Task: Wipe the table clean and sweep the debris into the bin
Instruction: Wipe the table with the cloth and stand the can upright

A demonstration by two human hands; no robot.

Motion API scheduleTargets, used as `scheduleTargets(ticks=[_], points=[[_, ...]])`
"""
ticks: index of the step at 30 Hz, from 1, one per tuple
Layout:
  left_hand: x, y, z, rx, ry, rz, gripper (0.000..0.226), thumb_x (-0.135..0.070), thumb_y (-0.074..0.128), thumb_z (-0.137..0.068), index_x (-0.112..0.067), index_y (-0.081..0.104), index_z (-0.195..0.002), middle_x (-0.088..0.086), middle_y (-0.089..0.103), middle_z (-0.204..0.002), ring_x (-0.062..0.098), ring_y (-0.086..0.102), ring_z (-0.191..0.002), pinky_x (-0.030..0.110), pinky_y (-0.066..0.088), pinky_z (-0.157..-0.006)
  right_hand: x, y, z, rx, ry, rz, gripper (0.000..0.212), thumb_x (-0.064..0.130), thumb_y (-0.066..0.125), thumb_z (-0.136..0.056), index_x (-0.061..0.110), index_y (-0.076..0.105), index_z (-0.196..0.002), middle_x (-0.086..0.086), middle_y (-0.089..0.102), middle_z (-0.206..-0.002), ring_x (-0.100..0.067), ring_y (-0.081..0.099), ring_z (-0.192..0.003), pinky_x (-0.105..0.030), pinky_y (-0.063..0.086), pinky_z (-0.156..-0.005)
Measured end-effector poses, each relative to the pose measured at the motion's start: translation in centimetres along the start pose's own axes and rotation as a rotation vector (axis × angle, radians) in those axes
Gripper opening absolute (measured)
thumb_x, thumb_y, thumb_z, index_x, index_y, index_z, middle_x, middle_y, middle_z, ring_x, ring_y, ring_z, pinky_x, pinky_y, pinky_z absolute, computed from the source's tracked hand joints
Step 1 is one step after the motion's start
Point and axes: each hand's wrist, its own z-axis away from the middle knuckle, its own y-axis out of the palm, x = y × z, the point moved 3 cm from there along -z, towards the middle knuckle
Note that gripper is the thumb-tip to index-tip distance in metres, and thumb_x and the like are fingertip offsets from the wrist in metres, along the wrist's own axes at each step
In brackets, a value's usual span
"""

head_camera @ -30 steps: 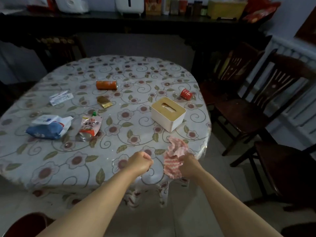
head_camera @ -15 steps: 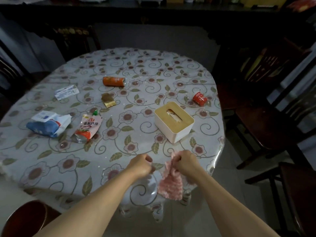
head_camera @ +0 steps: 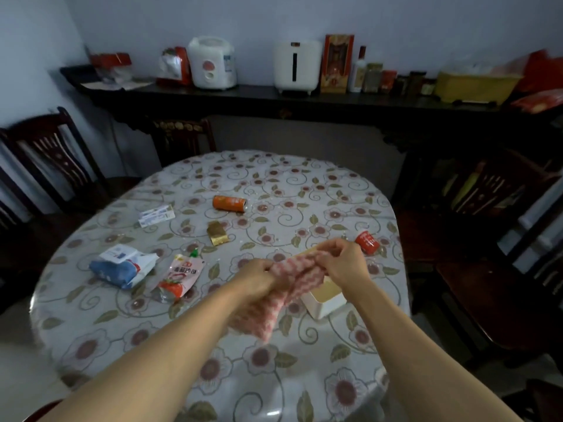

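Observation:
Both hands hold a pink checked cloth [head_camera: 285, 295] in the air above the table [head_camera: 274, 184], which has a flowered cover. My left hand [head_camera: 254, 277] grips its left end and my right hand [head_camera: 342, 261] grips its right end; the rest hangs down between them. Debris lies on the table: an orange can [head_camera: 229, 203] on its side, a gold wrapper [head_camera: 217, 233], a white paper packet [head_camera: 156, 215], a blue and white bag [head_camera: 123, 264], a pink snack pouch [head_camera: 179, 277] and a small red cup [head_camera: 367, 242]. A dark red bin rim [head_camera: 42, 411] shows at the bottom left.
A white tissue box [head_camera: 324, 300] stands on the table, partly hidden behind the cloth. Dark wooden chairs stand to the left [head_camera: 51, 159] and right [head_camera: 493, 269]. A dark sideboard [head_camera: 304, 102] along the far wall carries appliances and jars.
Both hands have lifted the cloth from the table's near edge up over the table. My left hand, earlier a bare fist, now grips the cloth. The view has tilted up.

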Motion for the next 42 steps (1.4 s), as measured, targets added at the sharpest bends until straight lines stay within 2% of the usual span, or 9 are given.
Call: scheduleTargets(ticks=[6, 10, 14, 17, 24, 32, 35, 39, 42], points=[[-1.0, -2.7, -2.6, -0.161, -0.143, 0.307, 0.024, -0.028, 0.062, -0.087, -0.013, 0.068, -0.105, 0.007, 0.069, -0.099, 0.021, 0.064, -0.089, 0.029, 0.051, -0.076, 1.8, 2.5, 0.4, 0.264, -0.12, 0.03, 0.051, 0.018, 0.072, -0.078, 0.024, 0.053, -0.125, 0.01, 0.047, -0.116, -0.012, 0.046, -0.111, -0.029, 0.043, -0.089], [-2.7, -3.2, -5.1, -0.166, -0.16, 0.443, 0.008, -0.015, 0.062, -0.088, -0.014, 0.067, -0.095, 0.006, 0.066, -0.083, 0.02, 0.062, -0.076, 0.028, 0.052, -0.07, 3.2, 5.3, 0.1, 0.487, -0.214, 0.031, 0.074, -0.003, 0.067, -0.076, 0.028, 0.038, -0.137, 0.009, 0.053, -0.11, 0.003, 0.055, -0.088, -0.007, 0.05, -0.064], [-4.6, -4.3, -8.8, -0.089, -0.138, 0.555, 0.011, -0.006, 0.066, -0.085, -0.015, 0.07, -0.089, 0.005, 0.069, -0.095, 0.019, 0.06, -0.076, 0.028, 0.047, -0.068, 4.1, 7.0, -4.0, 0.24, -0.221, 0.127, 0.032, -0.002, 0.052, -0.077, 0.02, 0.064, -0.098, -0.003, 0.07, -0.083, -0.017, 0.068, -0.076, -0.031, 0.059, -0.072], [-5.1, -6.2, -12.3, -0.196, -0.09, 0.41, 0.013, -0.01, 0.067, -0.084, -0.009, 0.068, -0.097, 0.005, 0.064, -0.106, 0.023, 0.059, -0.101, 0.029, 0.046, -0.08, 4.5, 7.4, -7.5, 0.135, -0.16, 0.161, 0.016, 0.006, 0.061, -0.08, 0.021, 0.063, -0.074, 0.005, 0.064, -0.067, -0.008, 0.061, -0.062, -0.018, 0.05, -0.056], [-3.7, -8.2, -20.7, -0.198, -0.075, 0.152, 0.028, -0.017, 0.065, -0.085, -0.011, 0.061, -0.112, 0.006, 0.064, -0.104, 0.02, 0.059, -0.087, 0.03, 0.047, -0.076, 2.2, 6.9, -14.5, 0.034, -0.045, 0.131, 0.013, 0.013, 0.052, -0.089, 0.014, 0.064, -0.083, -0.017, 0.071, -0.083, -0.032, 0.07, -0.076, -0.051, 0.058, -0.069], [-1.7, -8.4, -29.1, -0.122, -0.08, -0.141, 0.046, -0.02, 0.066, -0.084, -0.018, 0.052, -0.128, 0.007, 0.061, -0.122, 0.018, 0.062, -0.093, 0.032, 0.051, -0.087, -0.5, 5.9, -25.1, -0.132, 0.064, 0.053, 0.042, 0.007, 0.044, -0.088, 0.022, 0.041, -0.127, -0.003, 0.062, -0.104, -0.026, 0.064, -0.091, -0.048, 0.056, -0.08], [-1.3, -8.1, -33.1, -0.113, -0.102, -0.242, 0.051, -0.023, 0.063, -0.087, -0.022, 0.045, -0.135, 0.003, 0.056, -0.131, 0.011, 0.059, -0.083, 0.024, 0.047, -0.076, -1.4, 5.5, -30.3, -0.136, 0.055, 0.001, 0.03, 0.004, 0.047, -0.089, 0.018, 0.056, -0.113, -0.003, 0.066, -0.104, -0.023, 0.064, -0.09, -0.038, 0.054, -0.078], [-0.6, -7.0, -39.9, -0.109, -0.169, -0.402, 0.059, -0.03, 0.059, -0.089, -0.03, 0.033, -0.142, 0.0, 0.049, -0.142, 0.021, 0.054, -0.118, 0.025, 0.037, -0.077, -3.8, 5.5, -38.2, -0.095, 0.069, -0.092, 0.019, 0.003, 0.052, -0.088, 0.019, 0.063, -0.091, -0.004, 0.071, -0.091, -0.02, 0.068, -0.081, -0.035, 0.056, -0.071], [0.4, -6.1, -45.2, -0.094, -0.189, -0.448, 0.066, -0.028, 0.061, -0.087, -0.029, 0.03, -0.145, 0.003, 0.041, -0.147, 0.026, 0.047, -0.129, 0.033, 0.043, -0.097, -6.4, 5.3, -44.5, -0.131, 0.068, -0.067, 0.018, 0.006, 0.056, -0.084, 0.02, 0.062, -0.095, 0.0, 0.072, -0.09, -0.019, 0.069, -0.082, -0.036, 0.058, -0.075]])
